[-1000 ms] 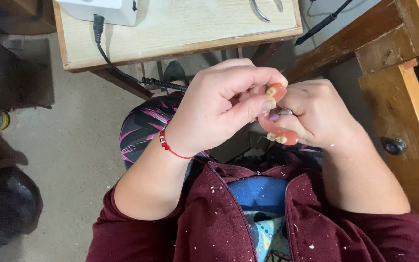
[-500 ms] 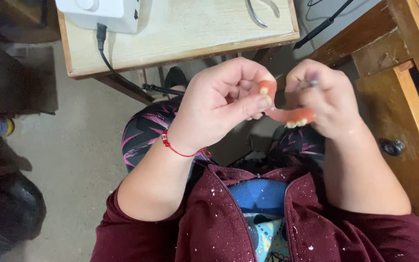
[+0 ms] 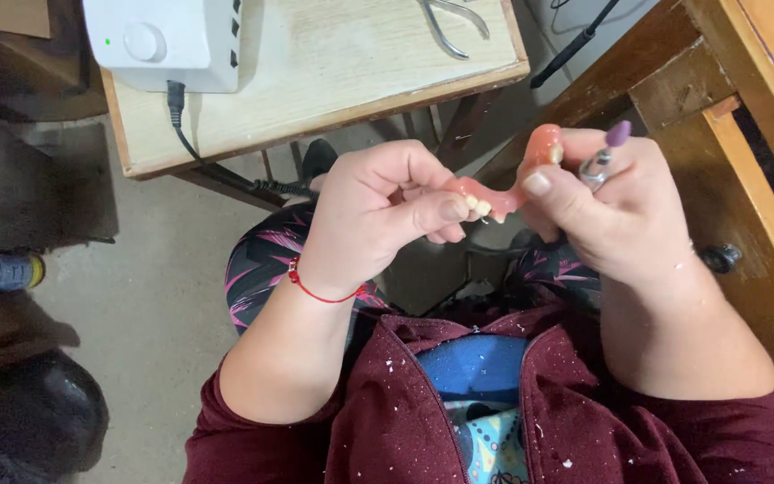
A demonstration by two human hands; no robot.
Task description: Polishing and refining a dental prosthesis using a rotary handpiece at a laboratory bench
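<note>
Pretty tight spot here; both hands sit over the lap, hemmed in by the small wooden table [image 3: 315, 99] on the far side and the wooden bench [image 3: 745, 116] on the right; the white box [image 3: 167, 40] and pliers [image 3: 450, 22] take up the tabletop; bare floor [image 3: 163, 296] on the left is the open way out.

A small pale wooden table [image 3: 333, 81] carries a white corded device [image 3: 167, 40]. Metal pliers [image 3: 452, 22] lie near its far edge.
</note>
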